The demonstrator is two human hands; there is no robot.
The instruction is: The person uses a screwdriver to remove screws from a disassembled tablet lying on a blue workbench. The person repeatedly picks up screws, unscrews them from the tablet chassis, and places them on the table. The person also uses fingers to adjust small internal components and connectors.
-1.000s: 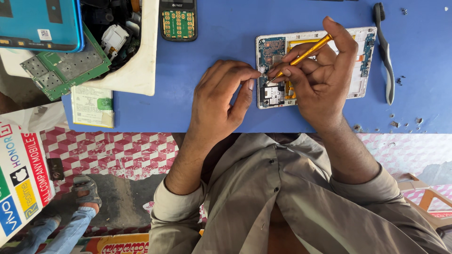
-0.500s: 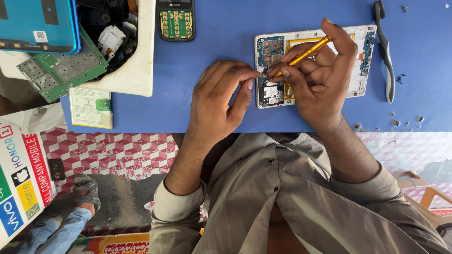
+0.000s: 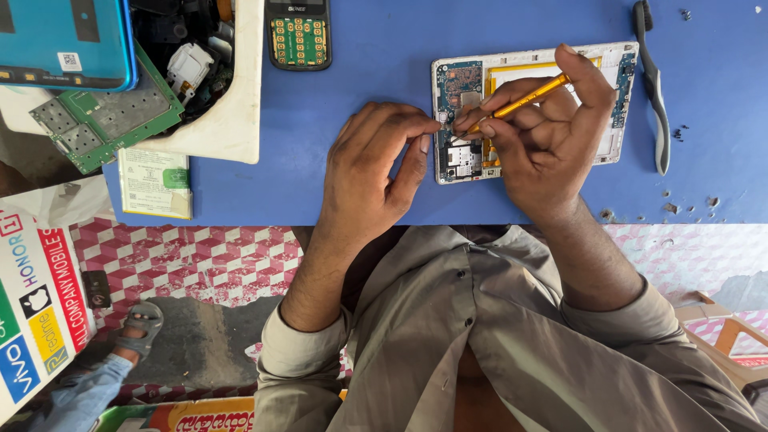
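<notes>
One blue table (image 3: 384,120) over pink-checked floor (image 3: 192,264).

White-and-green label sheet (image 3: 155,182) on table edge; multicoloured sign (image 3: 32,312) lower left.

Matt blue tabletop (image 3: 384,120), smooth, with dark crumbs at the far end. The opened phone (image 3: 616,104) shows a white plastic frame, a bare circuit board with dull metal shields, and a flat yellow battery. In the right hand (image 3: 544,136), a golden screwdriver (image 3: 524,100), shiny like brushed metal. The left hand (image 3: 376,172) is bare on the board's edge. Green circuit board (image 3: 104,120) looks matt; the teal back cover (image 3: 64,40) is glossy plastic. The shirt (image 3: 496,336) is soft grey cloth.
</notes>
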